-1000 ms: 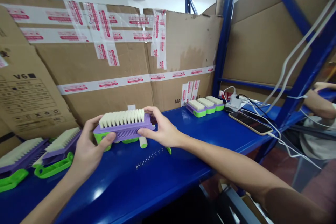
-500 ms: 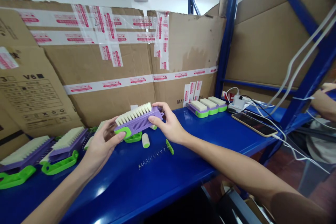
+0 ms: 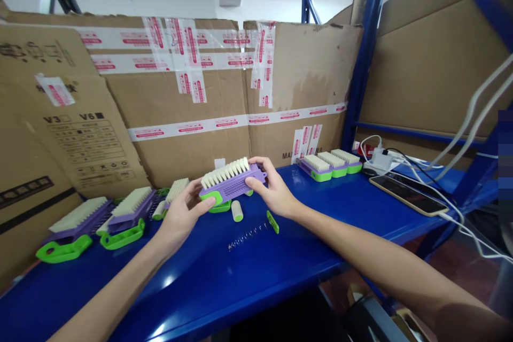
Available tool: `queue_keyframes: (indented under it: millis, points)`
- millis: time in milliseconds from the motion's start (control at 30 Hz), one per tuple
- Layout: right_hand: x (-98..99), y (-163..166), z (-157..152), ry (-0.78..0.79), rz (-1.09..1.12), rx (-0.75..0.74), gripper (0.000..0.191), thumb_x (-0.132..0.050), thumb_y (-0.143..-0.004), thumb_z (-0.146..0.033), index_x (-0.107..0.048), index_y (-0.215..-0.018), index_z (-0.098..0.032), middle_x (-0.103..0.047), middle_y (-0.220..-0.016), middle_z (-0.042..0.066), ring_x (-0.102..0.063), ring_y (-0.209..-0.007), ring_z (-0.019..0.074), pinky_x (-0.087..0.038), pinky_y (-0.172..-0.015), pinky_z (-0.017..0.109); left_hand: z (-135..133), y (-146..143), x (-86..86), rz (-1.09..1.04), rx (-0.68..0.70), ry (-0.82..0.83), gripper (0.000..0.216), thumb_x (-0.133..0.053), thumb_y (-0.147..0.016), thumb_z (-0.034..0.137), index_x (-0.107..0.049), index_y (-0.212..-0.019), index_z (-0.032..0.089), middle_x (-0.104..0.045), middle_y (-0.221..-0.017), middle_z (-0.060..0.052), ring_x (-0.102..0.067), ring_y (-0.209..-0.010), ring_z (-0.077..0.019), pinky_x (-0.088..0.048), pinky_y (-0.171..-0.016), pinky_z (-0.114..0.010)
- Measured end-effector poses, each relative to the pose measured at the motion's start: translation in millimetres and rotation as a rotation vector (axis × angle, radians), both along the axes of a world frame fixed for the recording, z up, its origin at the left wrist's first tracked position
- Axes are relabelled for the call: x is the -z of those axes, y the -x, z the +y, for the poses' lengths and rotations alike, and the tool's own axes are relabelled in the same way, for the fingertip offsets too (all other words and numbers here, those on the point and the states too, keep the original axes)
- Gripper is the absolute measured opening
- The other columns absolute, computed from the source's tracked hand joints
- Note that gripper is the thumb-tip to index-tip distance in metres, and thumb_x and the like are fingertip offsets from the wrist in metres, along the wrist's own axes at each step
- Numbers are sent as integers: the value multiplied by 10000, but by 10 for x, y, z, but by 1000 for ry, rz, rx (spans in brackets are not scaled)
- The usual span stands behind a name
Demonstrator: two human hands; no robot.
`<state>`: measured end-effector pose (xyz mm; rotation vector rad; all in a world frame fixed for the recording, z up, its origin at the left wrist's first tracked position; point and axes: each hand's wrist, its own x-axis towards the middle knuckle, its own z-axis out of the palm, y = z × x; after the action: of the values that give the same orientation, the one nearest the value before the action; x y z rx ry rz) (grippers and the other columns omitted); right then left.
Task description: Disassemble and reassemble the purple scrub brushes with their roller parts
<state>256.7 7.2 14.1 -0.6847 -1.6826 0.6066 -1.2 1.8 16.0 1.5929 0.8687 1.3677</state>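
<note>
Between my two hands is a purple brush (image 3: 234, 188) with cream bristles facing up and a green end. My left hand (image 3: 182, 214) grips the green end, thumb in front. At the other end, my right hand (image 3: 274, 189) pinches the purple body near its small loop. On the table below lie a cream roller with a green cap (image 3: 237, 211), a metal spring (image 3: 248, 236) and a small green plate (image 3: 273, 222). A green handle piece (image 3: 220, 207) shows partly behind the held brush.
Several brushes with green handles, such as this one (image 3: 132, 208), stand at the left on the blue table (image 3: 320, 224). Three finished-looking brushes (image 3: 331, 163) sit at the back right. Beyond them are a phone (image 3: 407, 193), a charger (image 3: 380, 160) and white cables. Cardboard (image 3: 192, 155) walls the back.
The view has turned left, so everything sits further right in the picture. Both hands keep their hold on the brush, which looks much the same in tilt.
</note>
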Motion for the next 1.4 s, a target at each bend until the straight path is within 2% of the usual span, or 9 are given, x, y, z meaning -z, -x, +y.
queue_keyframes:
  millis: [100, 400, 733, 1000, 1267, 1400]
  points:
    - [15, -2, 7, -5, 8, 4, 509, -666, -991, -543, -491, -1362, -242, -630, -1193, 75, -620, -1057, 246, -535, -1012, 469, -4, -11, 19, -1, 49, 7, 676, -923, -760, 365, -678, -1376, 233, -695, -1471, -136, -648, -1354, -345, -562, -1080, -432]
    - [61, 22, 23, 27, 29, -34, 495, -672, -990, -552, -494, -1335, -244, -631, -1157, 66, -625, -1020, 238, -550, -977, 461, -36, 2, -42, -3, 37, 5, 629, -920, -776, 408, -707, -1332, 206, -705, -1436, -153, -657, -1327, -358, -532, -1121, -466]
    - [98, 78, 0, 65, -4, -3, 520, -723, -945, -578, -451, -1251, -258, -601, -1155, 62, -611, -1063, 248, -558, -957, 475, -47, -75, -17, -214, 10, 53, 523, -828, -910, 457, -637, -1348, 244, -676, -1453, -119, -656, -1348, -311, -595, -1082, -464]
    - [61, 108, -129, -56, -90, 18, 581, -776, -930, -463, -434, -1349, -250, -600, -1233, 87, -622, -1045, 244, -578, -945, 474, -33, -77, 40, -174, 183, 145, 461, -786, -977, 495, -659, -1351, 258, -699, -1450, -103, -692, -1311, -277, -630, -1074, -450]
    - [29, 96, -161, -259, -205, 79, 604, -776, -935, -409, -420, -1395, -247, -571, -1308, 124, -614, -1148, 294, -561, -1022, 527, -57, -71, -25, -194, 180, 200, 442, -831, -935, 502, -701, -1210, 182, -790, -1252, -129, -794, -1062, -261, -690, -913, -390]
    - [11, 76, -155, -363, -292, 80, 619, -741, -967, -398, -391, -1459, -259, -560, -1353, 143, -582, -1214, 323, -552, -1044, 565, -92, -77, -30, -167, 183, 176, 477, -843, -906, 560, -711, -1146, 169, -809, -1023, -102, -788, -839, -220, -691, -789, -366]
